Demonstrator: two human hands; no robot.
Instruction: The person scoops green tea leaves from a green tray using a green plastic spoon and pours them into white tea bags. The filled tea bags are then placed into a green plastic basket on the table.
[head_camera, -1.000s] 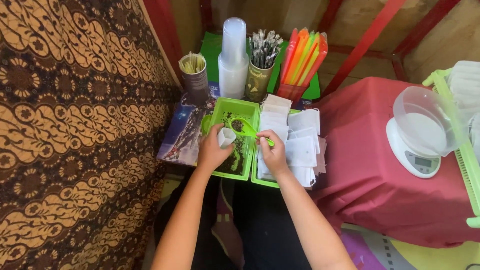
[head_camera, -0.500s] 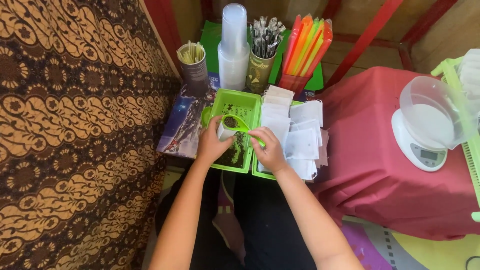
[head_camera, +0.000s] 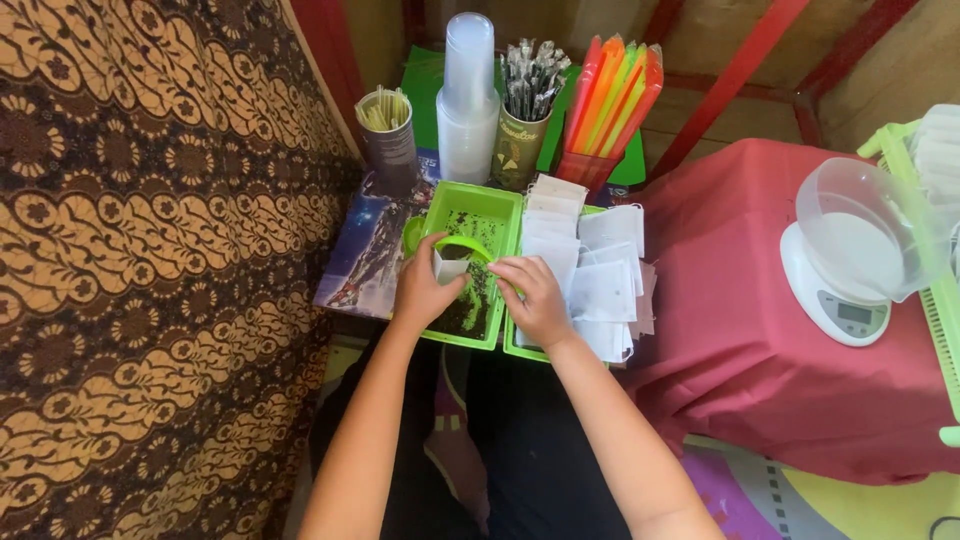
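The left hand (head_camera: 425, 292) held a small white paper bag (head_camera: 450, 266), its fingers closed around it, over the green tray (head_camera: 500, 215). The right hand (head_camera: 538, 300) held a green scoop (head_camera: 462, 245), fingers pinched on its handle, with the scoop's ring just above the bag's mouth. The tray contained dark loose material, maybe dried leaves; I could not tell exactly.

Just beside it, on the right, a second green tray (head_camera: 512, 350) carried a pile of white paper bags (head_camera: 590, 260). Both trays rested on a low counter, mostly hidden under them and under a dark printed sheet (head_camera: 365, 250).

Behind stood a tin with pale sticks (head_camera: 385, 130), a stack of clear cups (head_camera: 468, 100), a cup of wrapped spoons (head_camera: 525, 110) and a holder of coloured straws (head_camera: 612, 100).

To the right, a red cloth (head_camera: 740, 330) covered another surface, with a white kitchen scale (head_camera: 835, 300) bearing a clear bowl (head_camera: 865, 230). A light green rack (head_camera: 940, 310) was cut off by the edge. On the left hung a brown patterned fabric (head_camera: 150, 270).
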